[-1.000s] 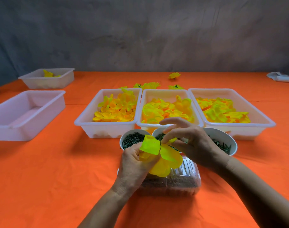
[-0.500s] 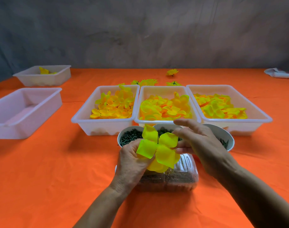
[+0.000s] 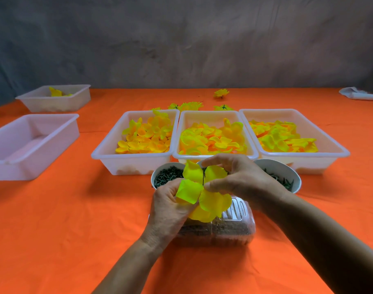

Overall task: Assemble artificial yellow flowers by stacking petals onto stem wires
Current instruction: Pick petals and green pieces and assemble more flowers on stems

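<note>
- Here, the left hand (image 3: 170, 204) grips a yellow petal layer (image 3: 202, 194) from below, its fingers curled under the petals, above a clear plastic box (image 3: 230, 230) at the near middle of the orange table (image 3: 53, 230).
- The right hand (image 3: 238, 179) pinches at the centre of the petal layer, thumb and forefinger closing beside a dark stem wire (image 3: 203, 177) that pokes up through the middle.
- Just behind the hands stand two white bowls of dark green parts, the left bowl (image 3: 160, 177) and the right bowl (image 3: 287, 175), partly hidden by the hands.
- Behind the bowls, three white trays sit side by side, rims touching or nearly so: the left tray (image 3: 109, 151), the middle tray (image 3: 213, 115) and the right tray (image 3: 330, 145), each holding loose yellow petals.
- Finished flowers (image 3: 189, 106) lie on the cloth behind the trays, near the far edge.
- To the far left, an empty tray (image 3: 53, 134) and a rear tray (image 3: 75, 98) stand well apart from the centre group.
- Open cloth lies left and right of the hands, up to the near table edge.
</note>
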A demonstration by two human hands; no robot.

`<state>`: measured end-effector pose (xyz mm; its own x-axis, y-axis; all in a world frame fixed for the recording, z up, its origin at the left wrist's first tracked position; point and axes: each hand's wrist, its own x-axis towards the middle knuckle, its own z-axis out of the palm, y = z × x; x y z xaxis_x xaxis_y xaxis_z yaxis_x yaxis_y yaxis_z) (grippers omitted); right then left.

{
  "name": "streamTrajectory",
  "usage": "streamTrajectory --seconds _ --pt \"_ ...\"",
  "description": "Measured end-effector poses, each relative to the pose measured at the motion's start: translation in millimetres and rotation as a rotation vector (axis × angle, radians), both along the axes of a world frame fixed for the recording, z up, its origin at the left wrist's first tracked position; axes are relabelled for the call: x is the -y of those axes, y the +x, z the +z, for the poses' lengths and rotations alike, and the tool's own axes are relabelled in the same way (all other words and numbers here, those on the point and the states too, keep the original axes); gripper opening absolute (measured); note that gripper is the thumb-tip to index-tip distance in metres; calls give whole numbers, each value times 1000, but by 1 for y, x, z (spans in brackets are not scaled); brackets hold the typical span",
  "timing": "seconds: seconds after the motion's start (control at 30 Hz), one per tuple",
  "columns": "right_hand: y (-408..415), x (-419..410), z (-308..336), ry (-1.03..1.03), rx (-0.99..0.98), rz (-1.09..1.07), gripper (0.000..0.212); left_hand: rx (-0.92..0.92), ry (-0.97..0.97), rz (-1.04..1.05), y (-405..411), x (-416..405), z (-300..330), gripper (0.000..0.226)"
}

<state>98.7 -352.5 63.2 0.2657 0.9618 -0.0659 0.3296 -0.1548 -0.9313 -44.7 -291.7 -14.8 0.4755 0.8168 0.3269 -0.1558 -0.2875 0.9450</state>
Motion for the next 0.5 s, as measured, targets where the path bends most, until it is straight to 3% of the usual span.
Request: streamTrajectory --seconds 0.5 --pt "1 -13 8 -171 46 -24 37 -61 -9 -7 -3 4 12 19"
